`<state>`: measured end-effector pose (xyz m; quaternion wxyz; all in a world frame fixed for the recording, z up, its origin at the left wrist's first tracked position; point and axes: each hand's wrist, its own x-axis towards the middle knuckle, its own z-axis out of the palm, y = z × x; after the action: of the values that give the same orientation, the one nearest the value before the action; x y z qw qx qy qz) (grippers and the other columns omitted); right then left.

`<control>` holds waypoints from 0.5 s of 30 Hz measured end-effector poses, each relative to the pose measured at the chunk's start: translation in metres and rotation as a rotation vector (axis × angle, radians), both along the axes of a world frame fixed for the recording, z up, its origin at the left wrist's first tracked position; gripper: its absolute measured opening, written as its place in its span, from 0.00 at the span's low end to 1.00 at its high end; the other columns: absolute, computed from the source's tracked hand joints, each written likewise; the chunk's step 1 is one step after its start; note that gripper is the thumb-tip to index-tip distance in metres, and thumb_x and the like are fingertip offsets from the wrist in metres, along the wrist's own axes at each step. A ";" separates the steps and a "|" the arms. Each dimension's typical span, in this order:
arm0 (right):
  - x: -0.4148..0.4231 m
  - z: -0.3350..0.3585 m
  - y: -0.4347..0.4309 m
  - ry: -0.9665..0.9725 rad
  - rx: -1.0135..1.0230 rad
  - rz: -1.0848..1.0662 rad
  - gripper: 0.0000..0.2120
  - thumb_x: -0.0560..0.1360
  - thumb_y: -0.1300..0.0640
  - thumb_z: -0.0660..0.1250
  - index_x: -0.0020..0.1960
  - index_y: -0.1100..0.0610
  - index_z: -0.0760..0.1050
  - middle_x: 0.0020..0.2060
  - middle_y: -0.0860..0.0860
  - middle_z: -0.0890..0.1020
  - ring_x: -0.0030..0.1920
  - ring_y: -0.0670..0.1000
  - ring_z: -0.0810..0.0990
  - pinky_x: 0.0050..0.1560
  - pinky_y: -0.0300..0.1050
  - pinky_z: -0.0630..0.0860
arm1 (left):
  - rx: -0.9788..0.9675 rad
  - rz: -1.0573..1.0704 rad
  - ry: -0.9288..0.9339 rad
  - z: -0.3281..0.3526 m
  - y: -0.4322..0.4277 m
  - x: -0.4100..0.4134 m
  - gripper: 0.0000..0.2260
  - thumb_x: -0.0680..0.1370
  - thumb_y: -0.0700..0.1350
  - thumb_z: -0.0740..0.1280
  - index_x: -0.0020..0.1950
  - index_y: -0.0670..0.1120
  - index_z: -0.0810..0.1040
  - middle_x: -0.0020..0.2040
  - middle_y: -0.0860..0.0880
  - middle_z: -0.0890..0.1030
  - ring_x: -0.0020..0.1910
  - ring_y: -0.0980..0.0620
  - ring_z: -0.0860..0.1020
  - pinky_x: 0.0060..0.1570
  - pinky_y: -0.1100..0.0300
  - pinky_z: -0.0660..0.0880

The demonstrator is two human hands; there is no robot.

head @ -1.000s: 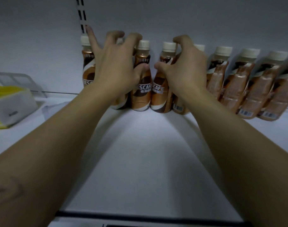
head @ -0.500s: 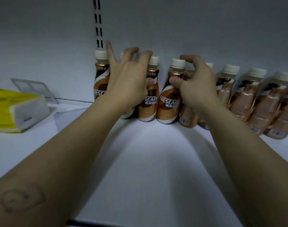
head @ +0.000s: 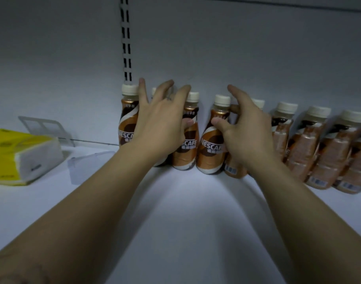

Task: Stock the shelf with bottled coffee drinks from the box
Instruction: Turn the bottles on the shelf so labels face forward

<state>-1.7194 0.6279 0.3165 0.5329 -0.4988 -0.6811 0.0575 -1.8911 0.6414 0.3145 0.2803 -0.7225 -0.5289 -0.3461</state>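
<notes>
A row of brown Nescafe coffee bottles with cream caps stands along the back wall of the white shelf (head: 185, 218). My left hand (head: 161, 124) is spread across the second bottle, which it mostly hides, between the leftmost bottle (head: 127, 124) and the third bottle (head: 185, 154); its thumb touches the third. My right hand (head: 247, 134) has its fingers apart in front of the fifth bottle (head: 234, 170), thumb resting on the fourth bottle (head: 210, 148). Neither hand is closed around a bottle. Several more bottles (head: 311, 152) continue to the right. The box is out of view.
A yellow and white tissue pack (head: 15, 154) lies on the shelf at the left. A clear plastic divider (head: 85, 167) and a white plastic frame (head: 44, 128) sit beside it. A slotted upright strip (head: 126, 48) runs up the back wall.
Both hands have loosened from a curled grip on the bottles to spread fingers. The view has shifted, so the row now sits lower and further right in the frame.
</notes>
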 end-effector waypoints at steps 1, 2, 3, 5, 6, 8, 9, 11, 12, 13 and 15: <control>0.002 0.002 -0.005 -0.042 0.073 -0.054 0.34 0.74 0.56 0.71 0.75 0.42 0.60 0.45 0.37 0.75 0.37 0.34 0.73 0.37 0.22 0.66 | -0.006 0.004 -0.001 0.001 -0.001 0.000 0.30 0.73 0.54 0.67 0.72 0.47 0.64 0.65 0.44 0.76 0.74 0.46 0.59 0.71 0.35 0.41; 0.007 0.006 -0.010 -0.058 0.141 -0.094 0.33 0.75 0.54 0.71 0.74 0.41 0.60 0.44 0.38 0.75 0.35 0.34 0.72 0.38 0.24 0.66 | -0.017 0.008 -0.004 0.002 -0.003 0.000 0.30 0.73 0.55 0.67 0.72 0.48 0.64 0.66 0.44 0.75 0.74 0.46 0.59 0.70 0.34 0.42; 0.014 0.009 -0.015 -0.050 0.200 -0.129 0.31 0.75 0.53 0.70 0.74 0.42 0.62 0.48 0.41 0.77 0.35 0.34 0.72 0.42 0.26 0.68 | -0.025 0.008 -0.011 0.003 -0.005 0.000 0.30 0.72 0.55 0.67 0.72 0.48 0.64 0.67 0.44 0.74 0.74 0.46 0.59 0.70 0.33 0.43; 0.034 0.015 -0.023 -0.014 0.270 -0.202 0.24 0.76 0.52 0.69 0.71 0.45 0.69 0.58 0.45 0.80 0.41 0.37 0.74 0.49 0.32 0.70 | -0.027 0.011 -0.029 0.004 -0.007 0.001 0.31 0.72 0.55 0.67 0.72 0.48 0.64 0.69 0.45 0.71 0.74 0.46 0.58 0.70 0.33 0.44; 0.044 0.015 -0.027 -0.010 0.261 -0.226 0.22 0.76 0.51 0.69 0.69 0.47 0.72 0.59 0.46 0.81 0.46 0.40 0.76 0.51 0.32 0.70 | -0.031 0.013 -0.035 0.005 -0.010 0.003 0.31 0.72 0.54 0.67 0.73 0.47 0.63 0.70 0.46 0.70 0.74 0.45 0.57 0.70 0.33 0.44; 0.060 0.013 -0.030 -0.001 0.214 -0.252 0.19 0.76 0.51 0.69 0.66 0.48 0.75 0.56 0.46 0.82 0.47 0.44 0.78 0.51 0.38 0.73 | -0.026 -0.001 -0.055 0.007 -0.014 0.011 0.32 0.72 0.54 0.67 0.73 0.46 0.62 0.72 0.46 0.68 0.75 0.45 0.56 0.71 0.35 0.43; 0.065 0.013 -0.030 0.011 0.199 -0.268 0.17 0.76 0.51 0.69 0.64 0.48 0.76 0.55 0.47 0.82 0.46 0.46 0.78 0.51 0.41 0.75 | -0.010 -0.020 -0.070 0.009 -0.016 0.016 0.32 0.72 0.53 0.67 0.73 0.47 0.63 0.72 0.46 0.67 0.75 0.45 0.56 0.71 0.36 0.42; 0.073 0.013 -0.028 0.030 0.185 -0.297 0.15 0.76 0.52 0.69 0.63 0.50 0.77 0.54 0.49 0.82 0.46 0.48 0.79 0.50 0.41 0.72 | 0.029 -0.069 -0.067 0.016 -0.019 0.030 0.30 0.72 0.53 0.67 0.72 0.47 0.64 0.72 0.46 0.68 0.74 0.45 0.57 0.72 0.37 0.43; 0.075 0.014 -0.027 0.027 0.178 -0.309 0.15 0.76 0.52 0.68 0.62 0.50 0.77 0.54 0.49 0.82 0.48 0.50 0.79 0.50 0.40 0.70 | 0.040 -0.090 -0.036 0.021 -0.019 0.036 0.30 0.72 0.54 0.67 0.72 0.48 0.65 0.71 0.46 0.69 0.74 0.45 0.58 0.71 0.36 0.43; 0.076 0.015 -0.026 0.013 0.169 -0.320 0.15 0.76 0.52 0.69 0.63 0.50 0.77 0.54 0.50 0.82 0.50 0.51 0.79 0.49 0.39 0.68 | 0.030 -0.104 0.008 0.026 -0.017 0.041 0.29 0.72 0.55 0.67 0.72 0.50 0.65 0.71 0.47 0.69 0.74 0.45 0.58 0.71 0.36 0.42; 0.077 0.014 -0.025 -0.022 0.160 -0.338 0.17 0.75 0.52 0.69 0.63 0.49 0.76 0.56 0.50 0.80 0.52 0.51 0.78 0.49 0.39 0.67 | -0.052 -0.104 0.087 0.040 -0.011 0.047 0.27 0.73 0.56 0.67 0.70 0.54 0.67 0.69 0.49 0.71 0.74 0.47 0.58 0.71 0.35 0.41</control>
<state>-1.6424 0.6033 0.3305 0.5654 -0.5627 -0.5959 -0.0924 -1.8440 0.6303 0.3546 0.2660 -0.7703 -0.4867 -0.3146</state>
